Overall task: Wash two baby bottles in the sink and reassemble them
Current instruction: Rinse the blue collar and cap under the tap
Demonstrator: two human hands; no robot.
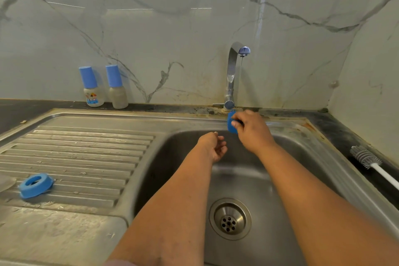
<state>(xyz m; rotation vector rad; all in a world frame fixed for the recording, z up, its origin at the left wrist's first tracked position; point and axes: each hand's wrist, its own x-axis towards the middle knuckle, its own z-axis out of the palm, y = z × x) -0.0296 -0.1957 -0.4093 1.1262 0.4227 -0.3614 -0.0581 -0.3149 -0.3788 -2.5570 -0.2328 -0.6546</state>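
- Already rinsing: right hand [251, 129], fingers pinching a blue bottle part [231, 125] under the tap [234, 71], its stream thin, over the sink [269, 179].
- Left hand [213, 147] empty beside it, fingers loosely curled.
- Blue collar ring [35, 185] parked on the drainboard [86, 151].
- Two capped baby bottles [103, 86] upright on the bench, apparently still unwashed.
- Bottle brush [367, 158] lying unused, right.

1. The right hand [251, 130] grips a blue bottle cap [231, 124] under the thin stream from the tap [232, 73]
2. The left hand [213, 147] hovers palm up, fingers loosely curled, over the sink basin [183, 168], just left of the tap
3. Two capped baby bottles [103, 87] stand well left of the tap
4. A blue collar ring [35, 185] lies on the draining board [86, 153]
5. A bottle brush [371, 163] lies right of the tap
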